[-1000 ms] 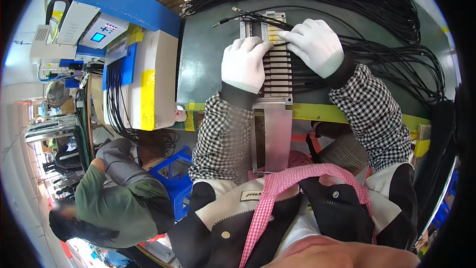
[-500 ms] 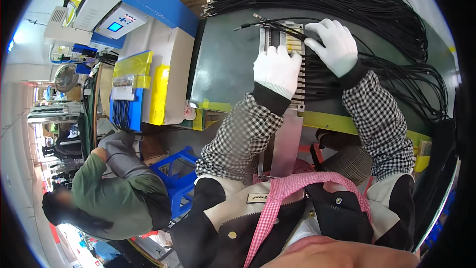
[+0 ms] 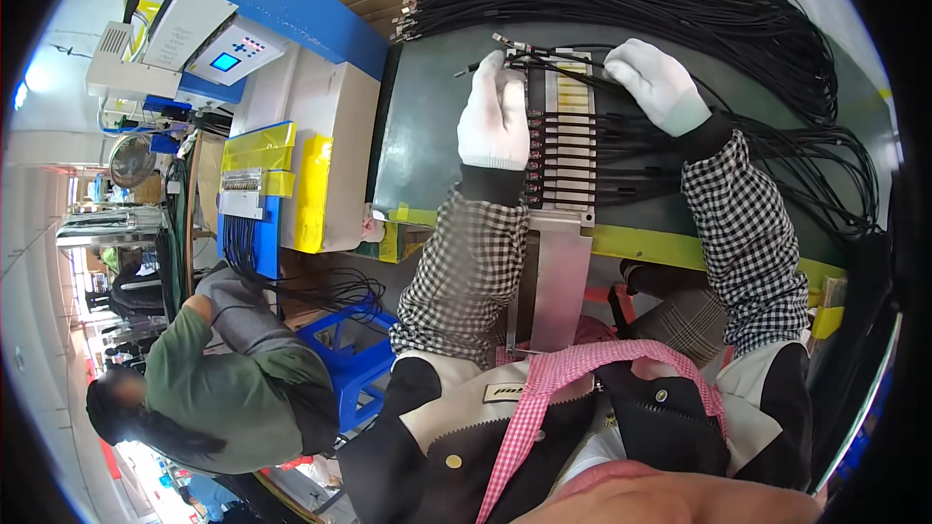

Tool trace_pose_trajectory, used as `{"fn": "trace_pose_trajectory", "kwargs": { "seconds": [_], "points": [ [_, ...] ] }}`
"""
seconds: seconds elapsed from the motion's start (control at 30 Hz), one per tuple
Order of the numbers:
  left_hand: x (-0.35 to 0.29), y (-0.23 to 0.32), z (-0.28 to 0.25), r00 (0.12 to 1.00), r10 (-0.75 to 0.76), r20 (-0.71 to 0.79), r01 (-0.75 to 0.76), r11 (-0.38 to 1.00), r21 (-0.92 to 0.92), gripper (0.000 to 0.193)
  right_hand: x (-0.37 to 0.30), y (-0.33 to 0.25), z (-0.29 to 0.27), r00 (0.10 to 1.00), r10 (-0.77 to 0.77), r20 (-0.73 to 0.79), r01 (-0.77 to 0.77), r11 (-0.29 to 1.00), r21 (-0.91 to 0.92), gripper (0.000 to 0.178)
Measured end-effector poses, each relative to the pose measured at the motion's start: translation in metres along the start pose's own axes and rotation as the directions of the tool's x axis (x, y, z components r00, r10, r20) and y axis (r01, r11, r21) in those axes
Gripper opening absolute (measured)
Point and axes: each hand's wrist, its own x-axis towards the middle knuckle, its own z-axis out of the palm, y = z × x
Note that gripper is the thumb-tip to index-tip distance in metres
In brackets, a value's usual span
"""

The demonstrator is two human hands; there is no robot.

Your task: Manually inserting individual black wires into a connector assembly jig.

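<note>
Both my hands wear white gloves. My left hand (image 3: 493, 118) is closed at the far left corner of a slotted metal fixture (image 3: 580, 211), its fingertips on the connector end of a loose black cable (image 3: 553, 67). My right hand (image 3: 660, 85) is closed around the same loose cables, to the right of the fixture; its fingertips are partly hidden. Several black cables (image 3: 621, 175) lie side by side in the fixture's nearer slots, their ends along its left edge. Farther up, some yellowish slots (image 3: 574, 95) show without cables in them.
A large bundle of black cables (image 3: 631, 5) lies across the back of the dark green table (image 3: 417, 136). Left of it stands a blue and white machine (image 3: 282, 0) with a small screen. A seated person (image 3: 233, 388) works at the left, near a blue stool (image 3: 354, 359).
My left hand has moved left and away from the fixture's middle to the cable ends, uncovering the row of seated cables. My right hand has shifted slightly right and its fingers have closed.
</note>
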Motion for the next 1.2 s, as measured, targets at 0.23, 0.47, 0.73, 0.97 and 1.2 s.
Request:
{"fn": "trace_pose_trajectory", "kwargs": {
  "seconds": [0.23,0.47,0.73,0.97,1.2],
  "points": [
    [0.001,-0.003,-0.007,0.968,-0.241,0.070,0.250,0.905,-0.344,0.019,-0.007,0.004,0.001,0.977,-0.204,0.064,0.208,0.976,-0.070,0.014],
    [-0.004,0.002,-0.004,0.999,-0.043,0.002,0.043,0.998,-0.047,0.018,-0.011,-0.046,0.031,0.979,-0.204,0.023,0.189,0.940,0.285,0.048],
    [-0.006,-0.004,-0.002,0.997,-0.056,0.059,0.057,0.998,-0.018,0.018,-0.014,-0.029,0.030,0.824,-0.566,0.032,0.546,0.777,-0.313,0.029],
    [0.002,-0.008,-0.009,0.955,-0.295,-0.040,0.279,0.933,-0.227,0.023,-0.012,-0.035,0.021,0.889,-0.449,-0.092,0.391,0.848,-0.359,0.026],
    [0.000,-0.015,0.001,0.975,-0.171,-0.140,0.167,0.985,-0.041,0.023,-0.019,-0.032,0.019,0.985,-0.171,-0.017,0.171,0.985,-0.009,0.022]
  ]
}}
